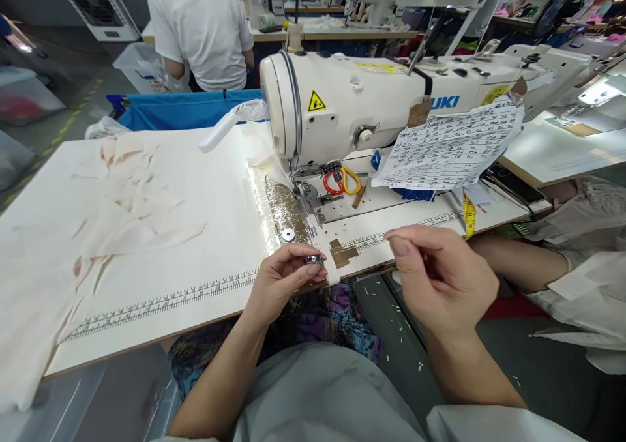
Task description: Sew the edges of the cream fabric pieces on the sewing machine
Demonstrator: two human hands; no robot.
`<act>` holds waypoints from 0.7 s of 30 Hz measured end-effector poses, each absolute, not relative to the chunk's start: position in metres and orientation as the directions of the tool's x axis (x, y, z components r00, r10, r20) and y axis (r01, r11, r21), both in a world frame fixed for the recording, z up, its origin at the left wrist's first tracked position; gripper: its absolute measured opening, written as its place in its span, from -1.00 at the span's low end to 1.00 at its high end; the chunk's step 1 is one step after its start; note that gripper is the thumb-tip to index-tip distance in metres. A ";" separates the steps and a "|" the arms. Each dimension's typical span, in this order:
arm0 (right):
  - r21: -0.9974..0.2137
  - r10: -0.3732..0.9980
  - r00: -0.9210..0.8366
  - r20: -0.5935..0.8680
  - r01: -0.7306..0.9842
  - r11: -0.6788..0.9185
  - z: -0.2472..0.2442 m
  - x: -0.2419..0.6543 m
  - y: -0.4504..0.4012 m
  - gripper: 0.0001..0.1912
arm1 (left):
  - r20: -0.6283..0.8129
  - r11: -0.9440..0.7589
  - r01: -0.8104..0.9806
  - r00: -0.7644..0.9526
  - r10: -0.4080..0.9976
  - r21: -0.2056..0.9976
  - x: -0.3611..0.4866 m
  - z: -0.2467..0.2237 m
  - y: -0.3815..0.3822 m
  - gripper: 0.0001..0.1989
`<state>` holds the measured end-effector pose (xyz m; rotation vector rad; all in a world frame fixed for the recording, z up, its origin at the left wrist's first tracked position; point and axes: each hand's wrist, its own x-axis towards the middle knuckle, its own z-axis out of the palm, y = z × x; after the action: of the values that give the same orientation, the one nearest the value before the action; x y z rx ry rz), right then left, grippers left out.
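My left hand (pixel 286 276) is at the table's front edge, its thumb and fingers closed round a small, shiny round metal piece that looks like a bobbin case (pixel 313 259). Off to the right, my right hand (pixel 443 276) is raised in front of the table edge, thumb and forefinger pinched together. Whatever is in that pinch is too fine to make out. Just behind my left hand, a small white disc with a dark centre hole (pixel 288 235) lies on the tape-covered plate (pixel 286 210) by the sewing machine's (pixel 337 103) needle area.
Pale cloth pieces (pixel 141 201) spread over the left of the white table (pixel 215 168). Red and yellow-handled scissors (pixel 345 181) lie under the machine arm. A handwritten sheet (pixel 450 145) hangs from the machine. A yellow tape measure (pixel 469 215) drapes at right. Another person (pixel 198 28) sits ahead.
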<state>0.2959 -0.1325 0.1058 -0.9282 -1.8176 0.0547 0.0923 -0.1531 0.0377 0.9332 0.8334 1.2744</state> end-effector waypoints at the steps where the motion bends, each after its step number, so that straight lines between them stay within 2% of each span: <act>1: -0.440 0.600 -0.126 0.790 0.565 0.698 0.107 0.296 -0.131 -0.84 | 0.002 0.048 -0.403 0.122 0.993 0.914 0.092 0.038 -0.153 -0.82; 9: -0.494 0.641 -0.044 0.767 0.598 0.632 0.091 0.300 -0.113 -0.92 | -0.015 0.084 -0.437 0.160 0.987 0.896 0.089 0.041 -0.154 -0.82; 12: -0.419 0.649 -0.175 0.740 0.635 0.649 0.084 0.301 -0.107 -0.88 | 0.050 0.094 -0.532 0.250 0.967 0.842 0.086 0.043 -0.156 -0.87; 15: -0.362 0.645 -0.411 0.644 0.579 0.731 0.077 0.304 -0.103 -0.84 | 0.179 0.098 -0.655 0.343 0.922 0.749 0.081 0.045 -0.160 -0.74; 18: -0.493 0.661 -0.542 0.518 0.442 0.749 0.075 0.306 -0.103 -0.82 | 0.299 0.118 -0.724 0.420 0.857 0.679 0.079 0.043 -0.160 -0.75; 20: -0.683 0.696 -0.525 0.490 0.265 0.681 0.077 0.305 -0.105 -0.81 | 0.336 0.119 -0.749 0.426 0.840 0.652 0.082 0.040 -0.157 -0.85; 21: -0.782 0.718 -0.496 0.488 0.116 0.612 0.078 0.303 -0.106 -0.79 | 0.330 0.114 -0.757 0.409 0.851 0.644 0.084 0.038 -0.156 -0.86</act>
<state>0.3032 -0.1061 0.0784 -0.6593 -1.9735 0.8813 0.0841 -0.1559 0.0382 0.8512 0.1326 1.1836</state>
